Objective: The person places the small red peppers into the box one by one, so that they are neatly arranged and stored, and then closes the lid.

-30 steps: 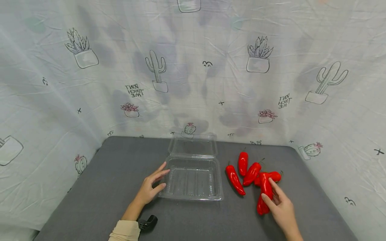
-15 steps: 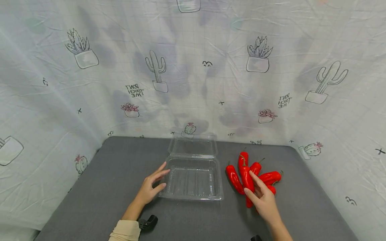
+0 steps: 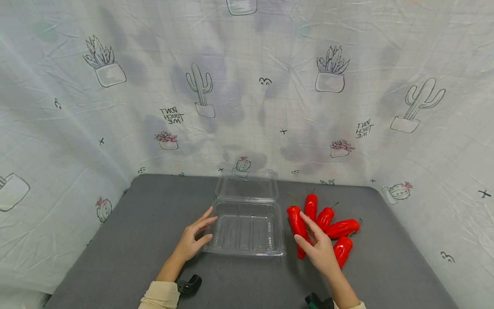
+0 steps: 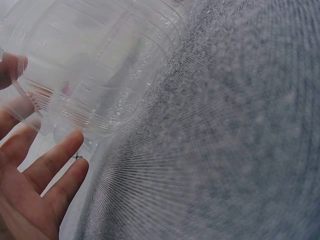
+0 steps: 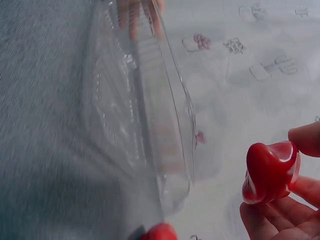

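In the head view, a long red pepper (image 3: 295, 219) with a thin green stem is gripped between the thumb and fingers of my right hand (image 3: 320, 251). It appears raised above the table, and its blunt end (image 5: 270, 172) faces the right wrist camera. The pepper at the group's left edge is mostly covered by it. A clear plastic clamshell box (image 3: 247, 254) lies open to the left, its lid (image 3: 247, 186) folded back toward the wall. My left hand (image 3: 194, 238) rests at the box's left rim with fingers extended and spread, as the left wrist view also shows (image 4: 40, 180).
More red peppers lie right of the box: one at the back (image 3: 311, 205), one behind my right hand (image 3: 326, 216), one farther right (image 3: 343, 228), and one nearer the front (image 3: 343, 249). A printed cloth (image 3: 247, 94) hangs behind the grey table (image 3: 166, 206).
My right hand has carried the held pepper leftward, from the right side of the group to its left edge near the box. My left hand and the box have stayed put.
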{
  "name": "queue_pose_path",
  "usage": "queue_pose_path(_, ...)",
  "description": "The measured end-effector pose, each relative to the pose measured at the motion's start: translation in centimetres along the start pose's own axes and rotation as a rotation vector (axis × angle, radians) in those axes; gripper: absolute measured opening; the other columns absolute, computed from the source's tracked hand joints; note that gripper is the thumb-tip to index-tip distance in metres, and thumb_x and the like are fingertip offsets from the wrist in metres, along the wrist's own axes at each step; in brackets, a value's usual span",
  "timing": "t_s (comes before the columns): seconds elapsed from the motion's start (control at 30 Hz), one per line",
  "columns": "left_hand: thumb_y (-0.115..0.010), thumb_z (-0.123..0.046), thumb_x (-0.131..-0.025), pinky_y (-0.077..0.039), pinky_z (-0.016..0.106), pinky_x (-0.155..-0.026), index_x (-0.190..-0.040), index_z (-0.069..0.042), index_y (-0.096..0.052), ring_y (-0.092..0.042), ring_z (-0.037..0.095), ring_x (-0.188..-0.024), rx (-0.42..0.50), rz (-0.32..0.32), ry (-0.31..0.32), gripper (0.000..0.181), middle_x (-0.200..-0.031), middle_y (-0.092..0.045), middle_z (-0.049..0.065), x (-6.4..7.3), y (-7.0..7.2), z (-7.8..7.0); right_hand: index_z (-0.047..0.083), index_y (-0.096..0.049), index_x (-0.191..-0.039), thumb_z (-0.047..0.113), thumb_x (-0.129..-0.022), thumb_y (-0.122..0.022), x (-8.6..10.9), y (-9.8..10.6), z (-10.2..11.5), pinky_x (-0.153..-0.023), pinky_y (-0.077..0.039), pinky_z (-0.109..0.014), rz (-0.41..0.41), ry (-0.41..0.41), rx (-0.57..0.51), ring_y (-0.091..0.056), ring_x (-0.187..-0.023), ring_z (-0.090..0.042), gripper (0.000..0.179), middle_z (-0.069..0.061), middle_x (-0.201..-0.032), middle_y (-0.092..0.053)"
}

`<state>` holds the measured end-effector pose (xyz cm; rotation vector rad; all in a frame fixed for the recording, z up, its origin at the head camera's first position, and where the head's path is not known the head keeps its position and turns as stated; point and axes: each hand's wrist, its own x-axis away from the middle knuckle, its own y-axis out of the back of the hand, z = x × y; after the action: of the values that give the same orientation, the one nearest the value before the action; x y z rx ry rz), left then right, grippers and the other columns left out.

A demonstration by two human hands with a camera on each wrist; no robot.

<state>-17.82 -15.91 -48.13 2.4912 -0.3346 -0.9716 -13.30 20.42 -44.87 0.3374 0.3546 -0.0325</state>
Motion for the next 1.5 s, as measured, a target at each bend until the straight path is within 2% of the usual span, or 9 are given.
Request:
queue_pose_path(0.17, -0.062, 0.016, -0.076, -0.053, 0.049, -0.083, -0.119, 0.017, -0.055, -0.051, 0.053, -0.112, -0.012, -0.006, -0.009, 0.043, -0.134, -0.038, 0.043, 0.0, 0.0, -0.1, 0.007, -0.044, -0.141, 0.005, -0.087, -0.066, -0.7, -1.1, 0.3, -0.087, -0.046, -0.012, 0.046, 0.032, -0.036, -0.055, -0.113, -0.001, 0.059, -0.021, -0.137, -0.051)
queue_pose_path(0.37, -0.063, 0.015, -0.076, -0.055, 0.042, -0.085, -0.118, 0.016, -0.056, -0.051, 0.052, -0.113, -0.018, -0.018, -0.008, 0.043, -0.134, -0.039, 0.042, 0.1, -0.1, 0.1, 0.006, -0.044, -0.142, 0.005, -0.087, -0.066, -1.6, -2.5, 0.5, -0.088, -0.048, -0.015, 0.111, 0.026, -0.113, -0.057, -0.115, -0.016, 0.059, -0.022, -0.136, -0.051)
queue_pose_path(0.6, -0.063, 0.016, -0.075, -0.054, 0.048, -0.082, -0.118, 0.016, -0.056, -0.051, 0.052, -0.113, -0.019, -0.023, -0.010, 0.043, -0.134, -0.039, 0.042, 0.2, -0.1, 0.0, 0.004, -0.042, -0.142, 0.005, -0.088, -0.064, -2.6, -4.1, 0.9, -0.091, -0.047, -0.016, 0.179, 0.048, -0.174, -0.051, -0.121, -0.034, 0.059, -0.022, -0.138, -0.049)
queue_pose_path(0.8, -0.063, 0.015, -0.075, -0.053, 0.051, -0.080, -0.117, 0.016, -0.057, -0.051, 0.052, -0.112, -0.021, -0.030, -0.007, 0.042, -0.133, -0.040, 0.043, 0.1, -0.2, -0.1, 0.006, -0.040, -0.144, 0.006, -0.089, -0.063, -3.6, -5.4, 0.9, -0.093, -0.046, -0.016, 0.257, 0.068, -0.191, -0.050, -0.122, -0.036, 0.059, -0.020, -0.141, -0.047)
queue_pose_path(0.97, -0.063, 0.015, -0.076, -0.053, 0.052, -0.080, -0.118, 0.016, -0.056, -0.051, 0.054, -0.111, -0.020, -0.020, -0.006, 0.042, -0.134, -0.039, 0.042, 0.1, -0.1, -0.1, 0.008, -0.040, -0.144, 0.009, -0.089, -0.063, -4.1, -6.2, 0.8, -0.092, -0.048, -0.018, 0.323, 0.045, -0.191, -0.051, -0.120, -0.035, 0.060, -0.018, -0.141, -0.047)
queue_pose_path(1.13, -0.063, 0.015, -0.076, -0.054, 0.050, -0.081, -0.118, 0.016, -0.056, -0.052, 0.053, -0.110, -0.022, -0.015, -0.007, 0.043, -0.134, -0.039, 0.042, 0.1, -0.1, -0.1, 0.007, -0.041, -0.144, 0.010, -0.090, -0.063, -4.7, -7.0, 0.7, -0.090, -0.050, -0.021, 0.387, 0.057, -0.178, -0.053, -0.117, -0.033, 0.059, -0.019, -0.140, -0.047)
queue_pose_path(1.4, -0.063, 0.015, -0.076, -0.055, 0.046, -0.083, -0.118, 0.016, -0.056, -0.052, 0.052, -0.111, -0.016, -0.023, -0.003, 0.042, -0.135, -0.040, 0.041, 0.1, -0.2, 0.0, 0.004, -0.042, -0.142, 0.006, -0.091, -0.060, -5.1, -7.7, 0.2, -0.086, -0.051, -0.021, 0.499, 0.077, -0.147, -0.057, -0.108, -0.029, 0.055, -0.021, -0.138, -0.048)
queue_pose_path(1.5, -0.063, 0.015, -0.076, -0.055, 0.044, -0.083, -0.118, 0.015, -0.057, -0.053, 0.050, -0.112, -0.016, -0.025, -0.013, 0.043, -0.134, -0.040, 0.042, 0.2, -0.2, 0.1, -0.001, -0.040, -0.142, 0.002, -0.091, -0.059, -5.2, -7.8, 0.2, -0.084, -0.052, -0.023, 0.521, 0.080, -0.130, -0.058, -0.106, -0.032, 0.054, -0.025, -0.136, -0.048)
